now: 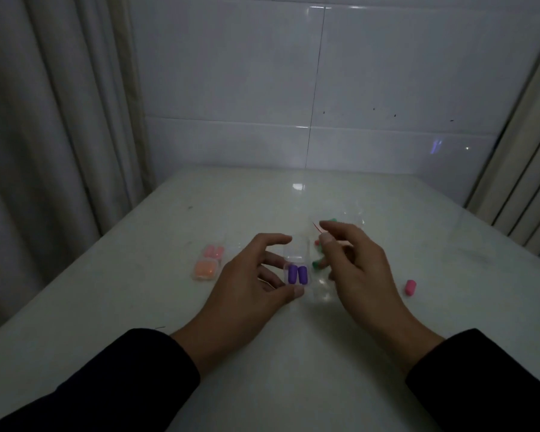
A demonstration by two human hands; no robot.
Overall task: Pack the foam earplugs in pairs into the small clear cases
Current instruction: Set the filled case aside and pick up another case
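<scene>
A small clear case (296, 263) lies open at the table's middle with two purple earplugs (297, 273) side by side in it, its lid raised toward the back. My left hand (256, 275) holds the case, thumb at its near edge and forefinger arched over the lid. My right hand (353, 260) hovers just right of the case with its fingers loosely curled, holding nothing I can see. Behind it a clear plastic bag (346, 222) holds green and red earplugs (318, 265). A loose pink earplug (410, 287) lies to the right.
Two closed cases sit left of my left hand: one with pink earplugs (213, 252), one with orange earplugs (205, 269). The white table (278, 353) runs back to a tiled wall. Curtains hang at both sides.
</scene>
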